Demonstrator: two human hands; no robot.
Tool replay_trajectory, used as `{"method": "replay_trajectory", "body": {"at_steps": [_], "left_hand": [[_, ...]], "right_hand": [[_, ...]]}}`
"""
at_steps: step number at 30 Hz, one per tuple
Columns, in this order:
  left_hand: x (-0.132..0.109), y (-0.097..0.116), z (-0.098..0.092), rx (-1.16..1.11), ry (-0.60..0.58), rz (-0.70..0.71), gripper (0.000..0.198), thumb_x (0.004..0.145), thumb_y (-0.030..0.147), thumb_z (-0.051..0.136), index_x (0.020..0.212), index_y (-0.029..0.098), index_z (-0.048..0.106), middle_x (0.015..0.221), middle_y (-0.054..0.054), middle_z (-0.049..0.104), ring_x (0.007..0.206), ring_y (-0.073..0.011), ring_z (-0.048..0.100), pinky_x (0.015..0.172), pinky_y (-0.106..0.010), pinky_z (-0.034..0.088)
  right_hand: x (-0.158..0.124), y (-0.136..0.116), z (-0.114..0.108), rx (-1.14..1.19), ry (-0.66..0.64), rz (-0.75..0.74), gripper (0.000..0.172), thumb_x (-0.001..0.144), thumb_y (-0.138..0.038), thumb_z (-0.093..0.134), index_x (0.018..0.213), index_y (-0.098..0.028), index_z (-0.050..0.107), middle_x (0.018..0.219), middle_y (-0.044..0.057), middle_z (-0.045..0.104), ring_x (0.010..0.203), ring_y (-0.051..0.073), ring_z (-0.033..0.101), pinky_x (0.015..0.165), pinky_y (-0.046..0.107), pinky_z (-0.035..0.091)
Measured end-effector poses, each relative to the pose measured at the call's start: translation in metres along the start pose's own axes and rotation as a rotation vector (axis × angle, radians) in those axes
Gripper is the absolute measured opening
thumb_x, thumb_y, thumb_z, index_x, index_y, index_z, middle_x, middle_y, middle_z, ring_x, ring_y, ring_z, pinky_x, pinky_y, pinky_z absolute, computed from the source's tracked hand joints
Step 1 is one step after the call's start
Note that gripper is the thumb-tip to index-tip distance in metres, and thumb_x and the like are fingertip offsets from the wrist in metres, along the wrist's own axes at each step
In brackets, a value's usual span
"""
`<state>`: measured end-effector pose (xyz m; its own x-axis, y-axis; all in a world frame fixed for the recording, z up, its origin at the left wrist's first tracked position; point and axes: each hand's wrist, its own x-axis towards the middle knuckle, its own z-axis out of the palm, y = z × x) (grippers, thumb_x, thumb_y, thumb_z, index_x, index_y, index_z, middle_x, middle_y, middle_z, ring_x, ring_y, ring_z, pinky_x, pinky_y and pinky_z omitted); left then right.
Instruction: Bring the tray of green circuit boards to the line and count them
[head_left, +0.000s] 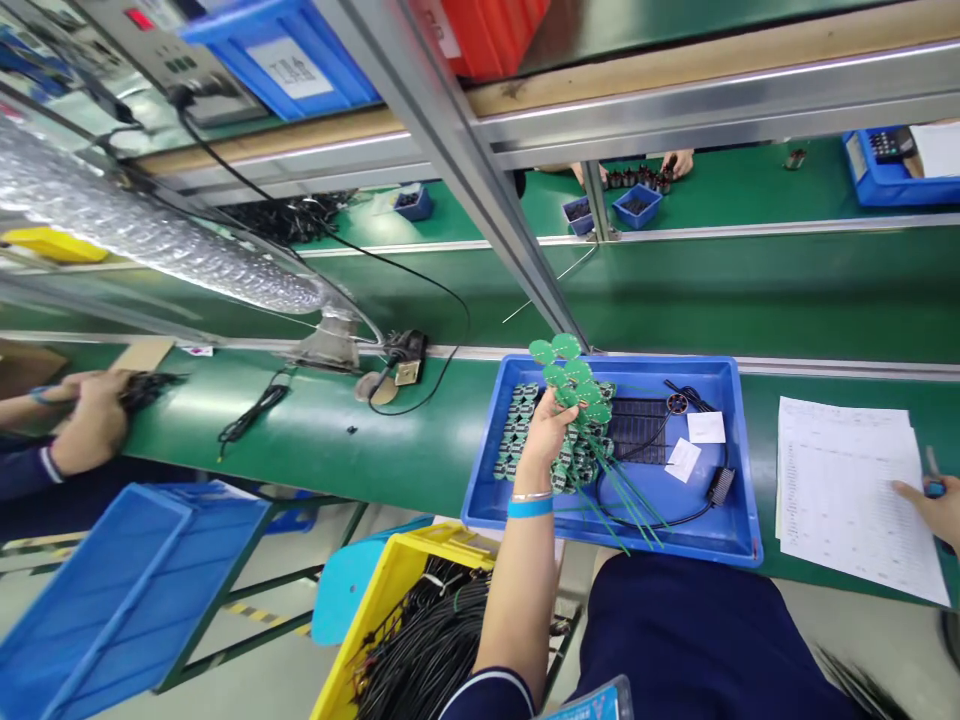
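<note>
My left hand (549, 428) is closed on a panel of round green circuit boards (578, 378), raised over a blue tray (487, 440). Below it in the tray lie more small circuit boards (516, 430) in rows, with thin green wires (630, 500) spreading toward the tray's front. The tray also holds a black cable with a small box (721, 486), a round part (677, 403) and white labels (683, 459). At the right edge, my right hand (934, 510), partly cut off, grips what looks like a pen (934, 487) beside printed sheets (847, 490).
A metal post (480, 170) slants down behind the tray. A yellow crate (405, 560) of black cables stands at lower left. A co-worker's hands (97, 400) handle cables at far left. Another person's hands (679, 162) work across the bench. A coiled cable (255, 410) lies on the bench.
</note>
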<state>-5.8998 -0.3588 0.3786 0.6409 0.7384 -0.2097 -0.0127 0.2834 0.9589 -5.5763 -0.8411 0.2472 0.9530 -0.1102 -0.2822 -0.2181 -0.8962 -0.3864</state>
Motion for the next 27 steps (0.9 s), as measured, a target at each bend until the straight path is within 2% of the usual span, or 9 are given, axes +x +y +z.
{"method": "replay_trajectory", "body": {"at_steps": [2,4,6,10,14,19,21,25,27], "left_hand": [[-0.005,0.005,-0.003,0.014,0.008,-0.016,0.046,0.058,0.015,0.071,0.102,0.021,0.058,0.089,0.001,0.068,0.078,-0.0135,0.062,0.078,-0.027,0.049],[-0.009,0.009,-0.005,0.03,0.022,-0.028,0.046,0.055,0.013,0.07,0.099,0.022,0.057,0.087,0.002,0.067,0.077,-0.0139,0.062,0.076,-0.028,0.049],[-0.011,0.01,-0.005,0.043,0.049,-0.027,0.047,0.052,0.011,0.069,0.095,0.022,0.055,0.085,0.003,0.066,0.076,-0.0137,0.061,0.074,-0.027,0.049],[-0.012,0.008,-0.001,0.059,0.108,-0.016,0.046,0.048,0.011,0.066,0.091,0.024,0.052,0.081,0.004,0.064,0.074,-0.0133,0.059,0.07,-0.025,0.05],[-0.017,0.01,0.003,0.025,0.133,-0.021,0.052,0.049,0.017,0.07,0.097,0.026,0.054,0.089,0.001,0.065,0.08,-0.0174,0.06,0.073,-0.031,0.052],[-0.028,0.018,-0.004,-0.02,0.235,0.032,0.039,0.069,0.045,0.067,0.103,0.029,0.058,0.11,-0.001,0.066,0.101,-0.0222,0.062,0.084,-0.036,0.052],[-0.031,0.024,-0.01,-0.011,0.273,0.063,0.039,0.068,0.043,0.071,0.102,0.03,0.059,0.113,0.0,0.066,0.106,-0.0215,0.06,0.088,-0.034,0.051],[-0.035,0.043,-0.026,-0.045,0.295,0.206,0.046,0.064,0.034,0.079,0.105,0.028,0.062,0.11,0.0,0.068,0.107,-0.0177,0.061,0.094,-0.029,0.048],[-0.038,0.055,-0.032,-0.085,0.294,0.31,0.044,0.066,0.031,0.08,0.107,0.029,0.062,0.108,0.0,0.069,0.107,-0.0166,0.061,0.096,-0.029,0.047]], "right_hand": [[-0.004,-0.014,0.01,-0.064,0.069,-0.077,0.021,0.065,-0.037,0.068,0.072,-0.021,0.056,0.091,0.028,0.056,0.097,0.038,0.052,0.07,0.049,0.035],[-0.01,-0.032,0.023,-0.102,0.101,-0.17,0.029,0.075,-0.036,0.06,0.092,-0.013,0.06,0.103,0.032,0.051,0.111,0.038,0.044,0.076,0.048,0.034],[-0.016,-0.051,0.04,-0.133,0.056,-0.256,0.035,0.082,-0.036,0.054,0.101,-0.008,0.059,0.099,0.028,0.054,0.107,0.034,0.047,0.077,0.043,0.036],[-0.024,-0.082,0.08,-0.224,-0.034,-0.321,0.035,0.087,-0.044,0.053,0.102,-0.013,0.057,0.095,0.01,0.056,0.091,0.021,0.052,0.081,0.037,0.04],[-0.029,-0.091,0.098,-0.289,0.039,-0.321,0.039,0.087,-0.047,0.051,0.109,-0.015,0.054,0.108,0.01,0.053,0.102,0.023,0.048,0.089,0.042,0.038],[-0.042,-0.105,0.085,-0.236,0.121,-0.452,0.045,0.087,-0.036,0.044,0.109,0.001,0.057,0.11,0.033,0.051,0.111,0.042,0.043,0.082,0.054,0.035],[-0.054,-0.126,0.083,-0.168,0.121,-0.597,0.048,0.088,-0.034,0.04,0.112,0.005,0.056,0.111,0.036,0.05,0.113,0.044,0.041,0.085,0.056,0.034],[-0.094,-0.186,0.101,-0.041,-0.092,-1.06,0.036,0.085,-0.03,0.047,0.116,-0.014,0.059,0.111,0.015,0.061,0.109,0.027,0.051,0.097,0.04,0.039],[-0.115,-0.215,0.119,-0.017,-0.214,-1.26,0.046,0.078,-0.025,0.055,0.124,-0.024,0.056,0.123,0.006,0.058,0.114,0.024,0.049,0.096,0.037,0.041]]}}
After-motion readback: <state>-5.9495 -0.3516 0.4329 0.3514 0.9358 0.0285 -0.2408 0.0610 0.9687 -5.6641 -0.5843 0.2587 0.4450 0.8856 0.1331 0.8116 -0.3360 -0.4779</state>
